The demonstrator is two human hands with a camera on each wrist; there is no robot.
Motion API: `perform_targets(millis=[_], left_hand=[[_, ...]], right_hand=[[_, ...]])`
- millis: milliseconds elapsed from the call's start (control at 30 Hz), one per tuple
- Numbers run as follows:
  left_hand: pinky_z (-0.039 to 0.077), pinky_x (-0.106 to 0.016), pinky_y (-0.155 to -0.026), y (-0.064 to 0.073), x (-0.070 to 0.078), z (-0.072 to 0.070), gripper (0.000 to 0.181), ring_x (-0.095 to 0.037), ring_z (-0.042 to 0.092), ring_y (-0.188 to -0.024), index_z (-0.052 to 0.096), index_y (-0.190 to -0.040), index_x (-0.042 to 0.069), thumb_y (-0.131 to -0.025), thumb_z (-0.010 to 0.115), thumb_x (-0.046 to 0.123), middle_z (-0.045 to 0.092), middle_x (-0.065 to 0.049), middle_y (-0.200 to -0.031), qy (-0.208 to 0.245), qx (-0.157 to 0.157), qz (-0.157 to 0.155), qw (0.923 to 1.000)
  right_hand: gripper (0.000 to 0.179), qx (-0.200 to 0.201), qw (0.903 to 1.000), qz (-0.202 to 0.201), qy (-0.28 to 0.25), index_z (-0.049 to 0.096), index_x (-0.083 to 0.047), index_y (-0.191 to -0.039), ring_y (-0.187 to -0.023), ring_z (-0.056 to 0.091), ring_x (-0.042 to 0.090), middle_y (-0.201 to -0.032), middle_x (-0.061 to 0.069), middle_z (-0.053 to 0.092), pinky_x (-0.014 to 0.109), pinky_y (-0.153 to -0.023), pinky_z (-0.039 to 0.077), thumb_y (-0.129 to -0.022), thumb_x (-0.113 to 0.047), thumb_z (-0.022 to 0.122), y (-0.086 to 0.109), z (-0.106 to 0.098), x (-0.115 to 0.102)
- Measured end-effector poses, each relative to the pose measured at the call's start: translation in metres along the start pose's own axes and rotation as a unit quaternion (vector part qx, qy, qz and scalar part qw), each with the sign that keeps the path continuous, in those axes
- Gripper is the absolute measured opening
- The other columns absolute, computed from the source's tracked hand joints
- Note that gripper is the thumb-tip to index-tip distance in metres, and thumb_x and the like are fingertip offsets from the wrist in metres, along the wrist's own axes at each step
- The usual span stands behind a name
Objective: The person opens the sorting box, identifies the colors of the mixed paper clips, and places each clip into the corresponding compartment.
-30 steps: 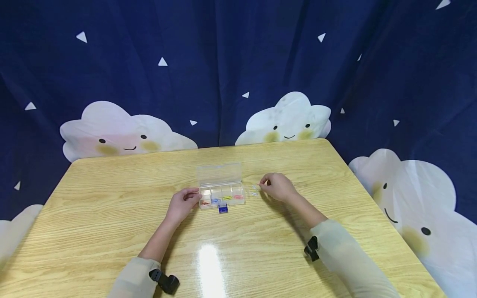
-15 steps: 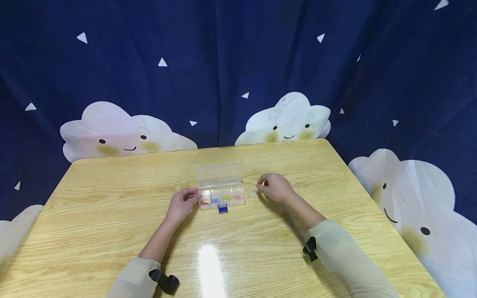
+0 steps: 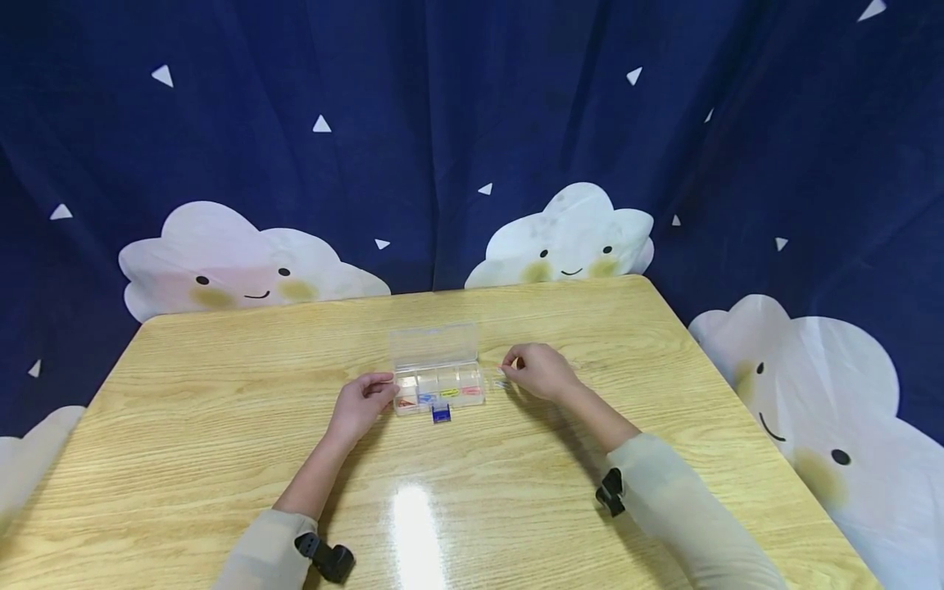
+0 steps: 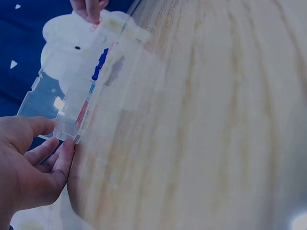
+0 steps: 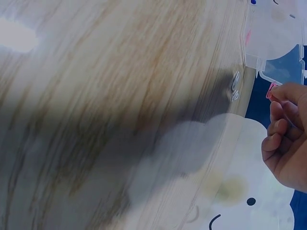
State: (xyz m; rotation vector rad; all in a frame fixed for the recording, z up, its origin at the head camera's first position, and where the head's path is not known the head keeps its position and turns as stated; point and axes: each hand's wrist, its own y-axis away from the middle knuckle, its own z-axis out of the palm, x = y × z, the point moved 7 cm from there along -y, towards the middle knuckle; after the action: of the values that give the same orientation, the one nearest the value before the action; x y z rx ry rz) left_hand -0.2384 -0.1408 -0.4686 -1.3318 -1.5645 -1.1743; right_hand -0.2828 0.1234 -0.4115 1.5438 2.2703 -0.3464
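Observation:
A clear plastic compartment box [image 3: 441, 403] stands on the table with its lid [image 3: 433, 346] raised. Its compartments hold red, blue, yellow and pink paper clips [image 3: 470, 391]. My left hand [image 3: 357, 404] grips the box's left end; in the left wrist view the thumb and fingers [image 4: 66, 152] lie on either side of that corner. Between thumb and forefinger my right hand [image 3: 542, 373] pinches a pink paper clip [image 5: 271, 90], just right of the box and above the table. White paper clips [image 5: 235, 82] lie on the table below that hand, partly hidden in the head view.
A blue latch [image 3: 441, 413] hangs open at the box's front. The wooden table [image 3: 221, 426] ends at the back against a dark blue curtain [image 3: 435, 147] printed with clouds. Black wrist cameras [image 3: 326, 559] are strapped on both sleeves.
My right hand has shifted slightly left toward the box with the pink paper clip, now covering part of the white clips. The left hand and the box have stayed still.

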Motion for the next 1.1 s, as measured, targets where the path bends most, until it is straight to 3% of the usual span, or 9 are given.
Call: perform_targets(millis=[567,1100], left_hand=[[0.051,-0.022,-0.067,-0.001,0.0,0.0,0.035,-0.011,0.059,-0.077,0.053,-0.116,0.0,-0.085,0.058,0.016,0.059,-0.017,-0.103,0.001,0.003,0.006,1.0],[0.052,-0.024,-0.069,-0.001,-0.002,0.0,0.036,-0.013,0.059,-0.08,0.053,-0.117,0.001,-0.085,0.058,0.017,0.059,-0.017,-0.105,0.003,0.002,0.0,1.0]], right_hand=[[0.012,0.005,0.9998,-0.021,-0.003,0.065,-0.016,-0.082,-0.05,0.041,0.008,-0.06,-0.005,0.053,0.021,-0.049,0.034,-0.084,-0.025,0.058,0.0,0.005,-0.013],[0.012,-0.011,0.9993,-0.031,-0.021,0.065,-0.016,-0.08,-0.047,0.038,0.007,-0.055,-0.006,0.049,0.02,-0.046,0.032,-0.083,-0.025,0.058,-0.004,0.013,-0.022]])
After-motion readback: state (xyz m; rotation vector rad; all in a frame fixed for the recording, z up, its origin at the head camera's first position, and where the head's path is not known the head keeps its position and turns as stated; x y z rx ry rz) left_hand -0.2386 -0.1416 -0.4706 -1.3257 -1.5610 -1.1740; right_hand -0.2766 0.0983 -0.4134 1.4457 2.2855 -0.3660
